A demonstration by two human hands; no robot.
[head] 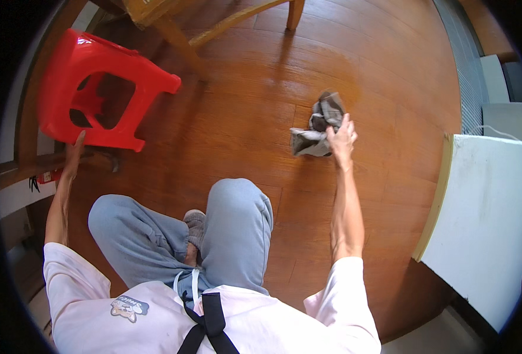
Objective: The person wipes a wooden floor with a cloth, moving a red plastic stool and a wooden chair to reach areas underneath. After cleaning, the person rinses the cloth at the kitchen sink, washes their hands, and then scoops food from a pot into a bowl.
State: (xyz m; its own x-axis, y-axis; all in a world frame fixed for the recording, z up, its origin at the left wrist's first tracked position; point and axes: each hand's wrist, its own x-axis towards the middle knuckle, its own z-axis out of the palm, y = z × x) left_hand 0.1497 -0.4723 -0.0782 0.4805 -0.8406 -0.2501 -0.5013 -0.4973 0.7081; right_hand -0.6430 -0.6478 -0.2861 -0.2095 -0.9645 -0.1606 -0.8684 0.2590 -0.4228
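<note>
A crumpled grey and white cloth [325, 117] is gripped in my right hand [343, 137], low over or on the brown wood-plank floor [243, 128]. Damp-looking, shiny patches show on the floor above the cloth. At the left, my left hand [76, 146] is at the lower edge of a red plastic stool [150, 88], which is tilted on its side; its fingers are partly hidden behind the stool, with one laid on its edge. My bent knees, in blue trousers, are between my arms.
Wooden furniture legs with a curved stretcher [234, 22] stand at the top. A white panel with a yellowish edge [478, 199] rises at the right. A wooden frame [26, 110] runs along the left, beside a small red object [46, 177].
</note>
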